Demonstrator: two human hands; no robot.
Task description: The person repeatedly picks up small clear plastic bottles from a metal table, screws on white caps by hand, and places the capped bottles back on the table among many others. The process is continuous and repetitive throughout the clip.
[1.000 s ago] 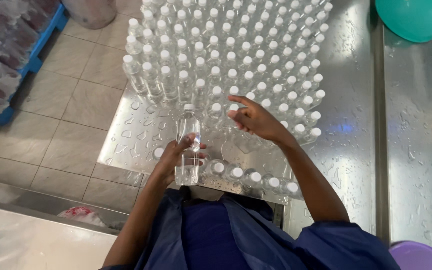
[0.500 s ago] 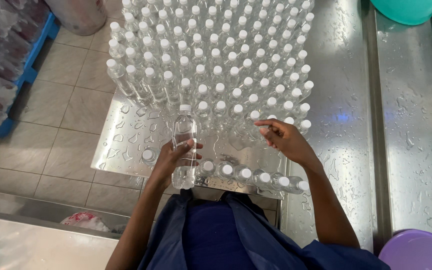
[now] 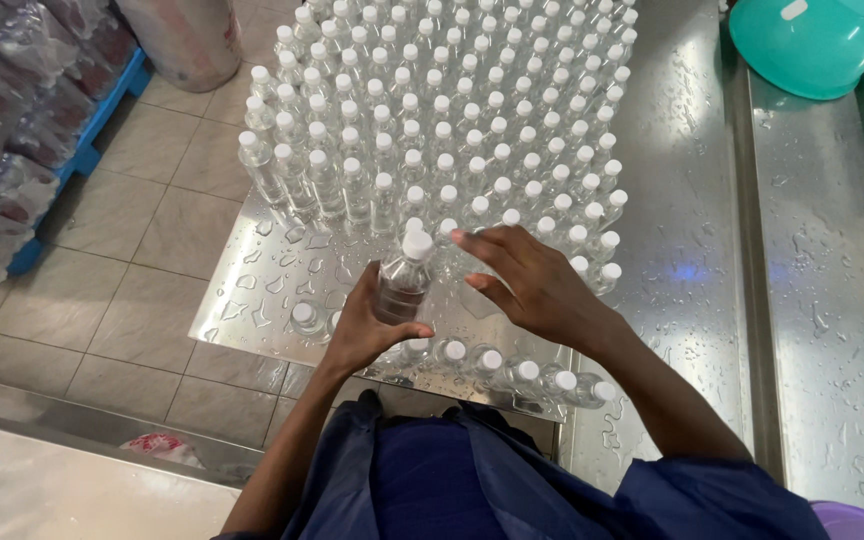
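Head view: left hand (image 3: 367,330) grips an upright clear bottle (image 3: 402,280) above the wet steel table (image 3: 682,220); right hand (image 3: 532,285), open, hovers just right of it, apparently not touching.

Bright, even overhead light; glare flares off the wet steel desk (image 3: 682,250) at three o'clock, edges bend slightly, focus stays sharp.

The person wears a dark blue short-sleeved top (open-fronted, navy beneath), forearms bare.
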